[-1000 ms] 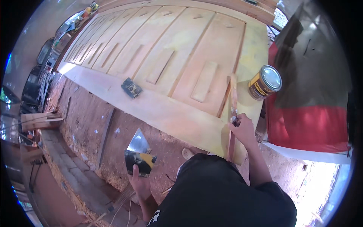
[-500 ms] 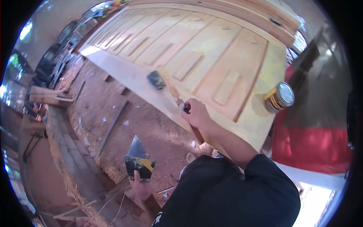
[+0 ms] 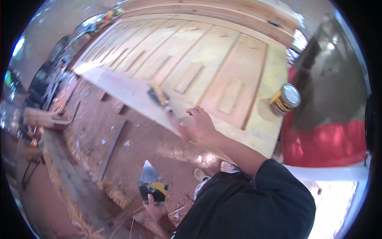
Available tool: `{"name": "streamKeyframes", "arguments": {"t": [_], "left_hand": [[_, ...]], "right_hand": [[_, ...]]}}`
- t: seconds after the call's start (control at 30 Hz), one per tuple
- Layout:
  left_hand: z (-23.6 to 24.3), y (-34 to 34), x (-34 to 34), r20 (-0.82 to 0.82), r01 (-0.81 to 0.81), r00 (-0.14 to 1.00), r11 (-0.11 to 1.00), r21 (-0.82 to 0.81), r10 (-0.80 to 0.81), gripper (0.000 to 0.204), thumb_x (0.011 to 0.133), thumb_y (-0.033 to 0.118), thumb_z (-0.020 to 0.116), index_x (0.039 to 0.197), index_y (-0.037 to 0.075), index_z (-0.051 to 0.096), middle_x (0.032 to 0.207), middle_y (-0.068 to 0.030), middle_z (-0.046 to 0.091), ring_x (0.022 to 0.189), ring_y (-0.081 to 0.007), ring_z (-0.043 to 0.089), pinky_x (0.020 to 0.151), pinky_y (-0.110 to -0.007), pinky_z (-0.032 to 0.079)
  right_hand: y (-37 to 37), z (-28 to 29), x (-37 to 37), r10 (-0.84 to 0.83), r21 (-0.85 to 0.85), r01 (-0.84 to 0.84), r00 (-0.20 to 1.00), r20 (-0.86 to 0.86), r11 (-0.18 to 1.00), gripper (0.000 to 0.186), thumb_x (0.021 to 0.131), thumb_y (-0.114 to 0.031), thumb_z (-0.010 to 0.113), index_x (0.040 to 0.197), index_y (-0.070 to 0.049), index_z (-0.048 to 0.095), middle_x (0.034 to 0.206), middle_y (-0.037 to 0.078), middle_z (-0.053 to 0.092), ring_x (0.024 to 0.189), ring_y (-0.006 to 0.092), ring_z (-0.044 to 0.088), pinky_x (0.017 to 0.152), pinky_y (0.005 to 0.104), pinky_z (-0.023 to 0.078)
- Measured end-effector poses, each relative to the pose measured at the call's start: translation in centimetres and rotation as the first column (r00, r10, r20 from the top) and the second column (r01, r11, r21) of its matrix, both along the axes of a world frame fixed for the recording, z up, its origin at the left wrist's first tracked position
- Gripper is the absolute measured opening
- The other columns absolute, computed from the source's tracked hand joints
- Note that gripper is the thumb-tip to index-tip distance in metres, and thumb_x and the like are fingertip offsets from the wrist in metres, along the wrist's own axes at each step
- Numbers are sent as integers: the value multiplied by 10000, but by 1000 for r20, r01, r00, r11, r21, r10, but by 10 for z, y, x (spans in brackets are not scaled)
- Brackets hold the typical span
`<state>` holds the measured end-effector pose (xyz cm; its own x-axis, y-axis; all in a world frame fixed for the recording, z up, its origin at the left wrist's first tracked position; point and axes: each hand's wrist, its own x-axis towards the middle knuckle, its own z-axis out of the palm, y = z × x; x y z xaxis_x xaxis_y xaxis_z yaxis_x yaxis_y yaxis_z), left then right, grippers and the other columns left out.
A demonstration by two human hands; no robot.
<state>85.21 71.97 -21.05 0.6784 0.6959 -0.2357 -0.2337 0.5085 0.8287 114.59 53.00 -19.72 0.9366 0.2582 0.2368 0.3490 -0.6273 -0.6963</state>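
Note:
My left hand (image 3: 153, 205) grips putty-smeared scrapers: a black and yellow square plate (image 3: 154, 191) with a pointed, shiny metal blade (image 3: 149, 173) beyond it. My right hand (image 3: 201, 126) is over the near edge of a large pale panelled wooden door (image 3: 258, 135), its fingers apart. Close to that thumb lies a long narrow tool (image 3: 164, 101) with a metal ring and a brown handle, blurred at its near end. Whether the thumb still touches the handle is unclear. The tool's far end overlaps a dark flat scraper (image 3: 152, 95) on the door.
A brown and yellow tin (image 3: 285, 99) with a silver lid stands on the door's right end. Beyond that hangs red and grey cloth (image 3: 324, 139). Long boards (image 3: 223, 8) lie along the far side. Wood scraps and shavings (image 3: 85, 159) litter the earth floor at left.
My right hand has loosened its grip on the long tool, which now lies with its tip over the dark scraper. The left hand keeps its hold. The whole view has shifted slightly.

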Motion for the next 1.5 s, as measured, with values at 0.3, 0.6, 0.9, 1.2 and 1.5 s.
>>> {"name": "streamKeyframes", "arguments": {"t": [0.3, 0.6, 0.9, 1.2, 1.5], "left_hand": [[14, -23, 42, -15, 220, 975, 971, 89, -220, 402, 928, 129, 564, 1283, -29, 461, 1186, -132, 566, 1031, -237, 581, 886, -379, 478], [15, -130, 50, -76, 295, 954, 953, 68, -290, 459, 911, 146, 588, 1317, -15, 443, 1208, -133, 561, 1052, -249, 577, 902, -384, 477], [19, -234, -42, -223, 22, 975, 996, 84, -2, 487, 925, 167, 575, 1340, -22, 406, 1270, -142, 521, 1122, -252, 533, 957, -389, 438], [50, -295, -67, -169, -158, 969, 978, 139, 180, 427, 937, 156, 556, 1312, -12, 441, 1237, -136, 541, 1104, -241, 548, 934, -371, 456], [58, -306, -24, -124, 2, 992, 978, 210, 24, 367, 937, 135, 547, 1267, -9, 477, 1189, -132, 571, 1060, -237, 585, 896, -380, 492]], "right_hand": [[-282, 46, -45, -759, 283, 745, 430, 489, 605, 792, 638, -236, 833, 1266, 3, 414, 1234, 183, 412, 1176, 342, 394, 1013, 425, 331], [-350, 14, 6, -683, 406, 567, 687, 247, 717, 910, 526, -278, 892, 1270, -24, 433, 1217, 176, 487, 1150, 315, 487, 983, 396, 400], [-478, 61, 132, -672, 307, 601, 611, 418, 738, 947, 524, -409, 902, 1225, 32, 443, 1162, 187, 548, 1074, 284, 553, 931, 366, 452], [-545, 9, 216, -590, 305, 505, 677, 440, 807, 906, 539, -417, 884, 1225, -13, 452, 1230, 181, 501, 1130, 308, 518, 959, 401, 430], [-501, 16, 154, -636, 433, 471, 636, 436, 769, 1039, 689, -290, 822, 1405, 58, 155, 1390, 279, 322, 1305, 360, 346, 1089, 415, 280]]}}
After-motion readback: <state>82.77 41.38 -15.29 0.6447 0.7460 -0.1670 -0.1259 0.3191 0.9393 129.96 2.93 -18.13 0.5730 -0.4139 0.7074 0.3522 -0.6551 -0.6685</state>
